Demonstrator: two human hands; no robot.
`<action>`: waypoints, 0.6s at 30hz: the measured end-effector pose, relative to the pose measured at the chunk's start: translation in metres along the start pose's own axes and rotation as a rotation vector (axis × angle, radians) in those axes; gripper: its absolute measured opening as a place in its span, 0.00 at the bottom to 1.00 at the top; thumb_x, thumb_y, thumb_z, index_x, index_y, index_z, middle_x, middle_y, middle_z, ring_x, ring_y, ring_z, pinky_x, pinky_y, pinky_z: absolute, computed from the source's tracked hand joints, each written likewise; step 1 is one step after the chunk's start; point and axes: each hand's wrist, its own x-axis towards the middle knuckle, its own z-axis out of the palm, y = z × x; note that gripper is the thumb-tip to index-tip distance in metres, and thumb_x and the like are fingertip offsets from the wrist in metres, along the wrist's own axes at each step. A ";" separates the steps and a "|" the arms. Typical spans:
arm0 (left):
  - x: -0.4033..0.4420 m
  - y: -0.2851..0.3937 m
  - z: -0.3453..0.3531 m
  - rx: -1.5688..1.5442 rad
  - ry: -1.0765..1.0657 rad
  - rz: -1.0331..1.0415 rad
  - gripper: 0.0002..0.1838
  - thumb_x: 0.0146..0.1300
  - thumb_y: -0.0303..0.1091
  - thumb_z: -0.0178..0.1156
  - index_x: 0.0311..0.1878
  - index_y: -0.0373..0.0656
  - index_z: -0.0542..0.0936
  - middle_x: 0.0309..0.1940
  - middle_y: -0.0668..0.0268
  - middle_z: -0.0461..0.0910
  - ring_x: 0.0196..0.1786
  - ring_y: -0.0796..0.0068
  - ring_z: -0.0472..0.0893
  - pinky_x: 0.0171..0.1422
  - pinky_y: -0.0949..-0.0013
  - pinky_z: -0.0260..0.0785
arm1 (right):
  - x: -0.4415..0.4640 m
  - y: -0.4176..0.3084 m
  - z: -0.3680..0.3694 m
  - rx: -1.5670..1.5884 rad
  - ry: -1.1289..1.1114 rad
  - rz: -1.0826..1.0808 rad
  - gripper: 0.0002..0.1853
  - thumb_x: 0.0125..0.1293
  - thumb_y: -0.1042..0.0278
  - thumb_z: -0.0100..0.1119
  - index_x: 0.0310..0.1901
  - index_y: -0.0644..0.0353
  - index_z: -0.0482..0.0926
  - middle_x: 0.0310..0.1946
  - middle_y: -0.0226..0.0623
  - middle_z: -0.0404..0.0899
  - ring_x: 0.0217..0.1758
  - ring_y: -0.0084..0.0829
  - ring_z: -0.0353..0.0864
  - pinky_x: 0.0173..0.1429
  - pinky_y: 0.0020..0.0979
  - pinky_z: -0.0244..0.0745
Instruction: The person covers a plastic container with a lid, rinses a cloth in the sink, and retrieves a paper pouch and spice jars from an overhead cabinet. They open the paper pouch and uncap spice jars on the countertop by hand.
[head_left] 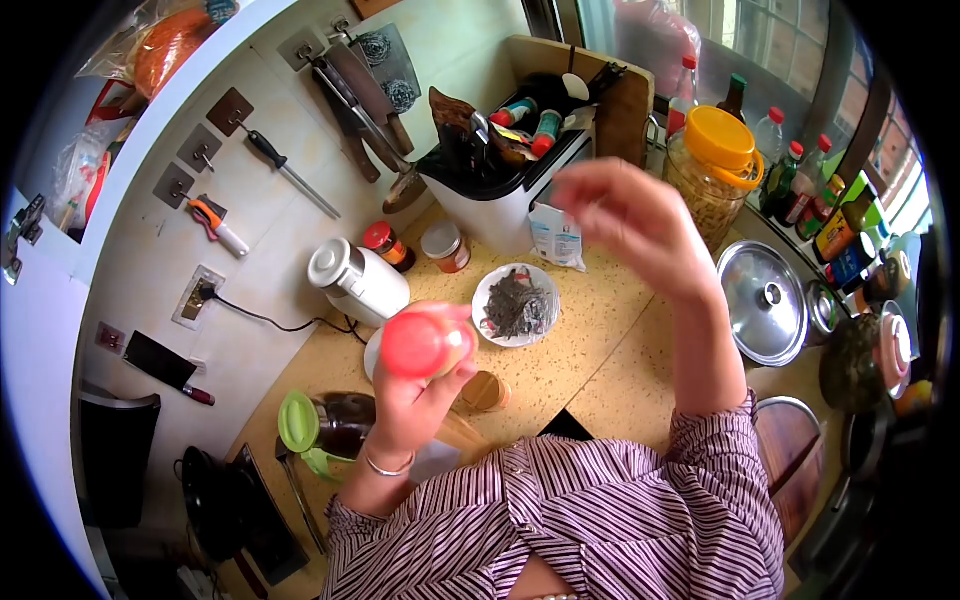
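A: Progress?
B: Partway, I'd judge. Dark shreds (518, 303) already sit on the white plate (480, 295). The red-topped container (415, 345) is up off the counter (605, 300), not set down yet. Can't tell if its top is loose; blurred.
A: Grip?
B: Left hand (408, 405) is wrapped around the container, left of the plate and nearer the body. Right hand (635, 225) is raised near the white packet (557, 238), fingers loosely spread, motion-blurred, nothing visible in it.
A: Surface?
B: Speckled yellow counter. Small round container (485, 391) just below the plate, red-capped jar (388, 247) and glass jar (446, 248) behind it. White appliance (358, 282) to the left, green-lidded jug (335, 423) nearer the body. Steel lid (760, 302) off right.
A: Room?
B: Kitchen corner. Knives (362, 95) and a cleaver (158, 360) on the wall, utensil holder (480, 212) at the back, yellow-lidded jar (718, 140) and bottles by the window.
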 end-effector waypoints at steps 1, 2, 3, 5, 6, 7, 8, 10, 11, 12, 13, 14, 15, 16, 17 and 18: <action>0.001 -0.007 0.000 -0.005 0.002 -0.001 0.24 0.67 0.31 0.72 0.61 0.32 0.75 0.57 0.55 0.80 0.51 0.71 0.84 0.59 0.67 0.77 | 0.014 0.015 -0.006 -0.131 0.068 0.071 0.18 0.71 0.69 0.64 0.60 0.62 0.81 0.48 0.38 0.85 0.48 0.29 0.83 0.53 0.29 0.80; 0.002 -0.019 0.000 0.012 -0.049 -0.045 0.25 0.67 0.29 0.71 0.62 0.33 0.74 0.58 0.56 0.80 0.51 0.72 0.83 0.59 0.67 0.76 | 0.030 0.032 -0.012 -0.261 0.139 0.138 0.17 0.70 0.71 0.63 0.60 0.59 0.82 0.48 0.42 0.86 0.47 0.32 0.85 0.53 0.31 0.81; 0.004 -0.024 0.000 0.021 -0.077 -0.065 0.25 0.67 0.29 0.71 0.63 0.33 0.74 0.58 0.56 0.80 0.50 0.72 0.83 0.59 0.67 0.76 | 0.044 0.056 -0.017 -0.368 0.170 0.134 0.18 0.70 0.70 0.63 0.60 0.58 0.82 0.49 0.45 0.85 0.49 0.36 0.85 0.55 0.34 0.81; 0.007 -0.029 0.003 -0.048 -0.101 -0.106 0.26 0.67 0.27 0.71 0.64 0.34 0.72 0.59 0.57 0.80 0.51 0.73 0.83 0.60 0.67 0.76 | 0.075 0.112 -0.020 -0.600 0.185 0.117 0.19 0.68 0.68 0.62 0.60 0.56 0.81 0.50 0.48 0.84 0.53 0.45 0.84 0.60 0.41 0.78; 0.008 -0.030 0.005 -0.129 -0.096 -0.128 0.27 0.67 0.27 0.71 0.65 0.34 0.71 0.60 0.57 0.80 0.53 0.73 0.83 0.61 0.67 0.75 | 0.089 0.137 -0.020 -0.728 0.166 0.104 0.20 0.68 0.67 0.60 0.61 0.56 0.81 0.51 0.50 0.84 0.56 0.49 0.82 0.63 0.45 0.77; 0.009 -0.032 0.004 -0.157 -0.074 -0.151 0.28 0.67 0.26 0.71 0.66 0.34 0.71 0.61 0.57 0.80 0.55 0.72 0.83 0.63 0.65 0.75 | 0.099 0.153 -0.015 -0.832 0.112 0.131 0.20 0.68 0.66 0.58 0.61 0.54 0.80 0.53 0.49 0.83 0.61 0.53 0.79 0.66 0.49 0.73; 0.010 -0.033 0.004 -0.158 -0.076 -0.149 0.28 0.67 0.26 0.71 0.66 0.34 0.71 0.61 0.57 0.80 0.55 0.72 0.83 0.63 0.65 0.75 | 0.112 0.172 -0.011 -0.906 0.059 0.127 0.18 0.69 0.63 0.58 0.59 0.51 0.82 0.54 0.48 0.83 0.61 0.54 0.79 0.64 0.48 0.74; 0.012 -0.036 0.002 -0.177 -0.013 -0.230 0.29 0.67 0.26 0.71 0.68 0.34 0.70 0.63 0.56 0.78 0.58 0.70 0.83 0.66 0.64 0.75 | 0.134 0.190 0.003 -1.110 -0.067 0.301 0.21 0.68 0.60 0.61 0.63 0.47 0.81 0.56 0.45 0.83 0.65 0.51 0.77 0.66 0.49 0.71; 0.013 -0.037 -0.002 -0.201 -0.030 -0.267 0.30 0.67 0.26 0.71 0.69 0.33 0.69 0.65 0.55 0.77 0.62 0.69 0.81 0.69 0.64 0.73 | 0.142 0.201 0.008 -1.111 -0.069 0.301 0.21 0.68 0.60 0.61 0.63 0.47 0.81 0.56 0.45 0.83 0.65 0.51 0.77 0.66 0.49 0.71; 0.014 -0.040 -0.003 -0.201 -0.030 -0.267 0.30 0.67 0.26 0.71 0.69 0.33 0.69 0.65 0.55 0.77 0.62 0.69 0.81 0.69 0.64 0.73 | 0.151 0.211 0.012 -1.236 -0.155 0.383 0.20 0.67 0.59 0.61 0.60 0.45 0.83 0.55 0.43 0.84 0.64 0.49 0.78 0.64 0.48 0.70; 0.014 -0.043 -0.005 -0.196 -0.006 -0.289 0.31 0.67 0.26 0.71 0.69 0.33 0.68 0.66 0.55 0.77 0.64 0.69 0.80 0.70 0.65 0.73 | 0.158 0.221 0.014 -1.358 -0.243 0.468 0.18 0.66 0.57 0.62 0.58 0.42 0.85 0.54 0.41 0.85 0.64 0.48 0.78 0.63 0.47 0.70; 0.013 -0.045 -0.007 -0.191 0.019 -0.313 0.31 0.67 0.26 0.71 0.70 0.33 0.68 0.66 0.55 0.76 0.66 0.69 0.79 0.71 0.65 0.72 | 0.164 0.231 0.015 -1.356 -0.244 0.471 0.18 0.66 0.57 0.62 0.58 0.42 0.85 0.54 0.41 0.85 0.64 0.48 0.78 0.63 0.47 0.70; 0.013 -0.047 -0.009 -0.181 0.022 -0.330 0.32 0.67 0.27 0.71 0.70 0.32 0.68 0.66 0.56 0.77 0.66 0.70 0.78 0.71 0.65 0.71 | 0.169 0.236 0.015 -1.381 -0.295 0.503 0.17 0.65 0.56 0.63 0.55 0.40 0.86 0.53 0.39 0.86 0.63 0.47 0.79 0.62 0.45 0.69; 0.014 -0.049 -0.011 -0.182 0.021 -0.333 0.32 0.67 0.27 0.71 0.70 0.32 0.68 0.66 0.56 0.77 0.66 0.70 0.78 0.71 0.65 0.71 | 0.174 0.241 0.016 -1.408 -0.346 0.535 0.15 0.64 0.55 0.63 0.53 0.39 0.87 0.52 0.37 0.86 0.62 0.45 0.79 0.61 0.44 0.68; 0.015 -0.051 -0.013 -0.185 0.015 -0.338 0.32 0.67 0.27 0.71 0.70 0.32 0.68 0.65 0.56 0.77 0.65 0.70 0.78 0.71 0.65 0.71 | 0.176 0.245 0.017 -1.408 -0.350 0.539 0.15 0.64 0.55 0.63 0.53 0.39 0.87 0.52 0.37 0.86 0.62 0.45 0.79 0.61 0.44 0.68; 0.015 -0.054 -0.014 -0.189 0.010 -0.343 0.31 0.67 0.27 0.71 0.70 0.32 0.68 0.65 0.57 0.77 0.65 0.70 0.79 0.71 0.65 0.71 | 0.178 0.248 0.018 -1.420 -0.363 0.521 0.13 0.65 0.57 0.62 0.49 0.41 0.89 0.52 0.36 0.87 0.62 0.44 0.80 0.61 0.42 0.67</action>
